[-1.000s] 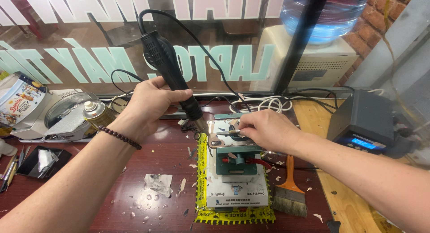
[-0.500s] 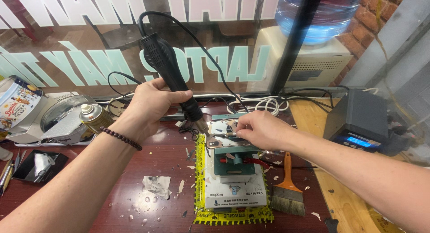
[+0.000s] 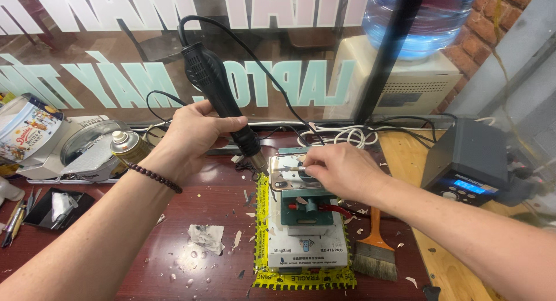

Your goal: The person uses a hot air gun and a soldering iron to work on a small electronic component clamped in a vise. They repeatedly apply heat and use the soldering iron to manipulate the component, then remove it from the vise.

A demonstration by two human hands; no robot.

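Nothing moved | left hand (image 3: pixel 194 133) fingers clamp black heat gun (image 3: pixel 217 90) | right hand (image 3: pixel 341 171) fingers pinch tweezers (image 3: pixel 289 169)

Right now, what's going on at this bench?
A person is working over a flat device clamped in a green fixture. The left hand grips a black hot air handpiece, nozzle angled down at the device's upper left corner. The right hand rests on the device, pinching a small metal tool against it. A paintbrush lies to the right of the fixture, a grey control station sits further right, and a spray can stands at left.
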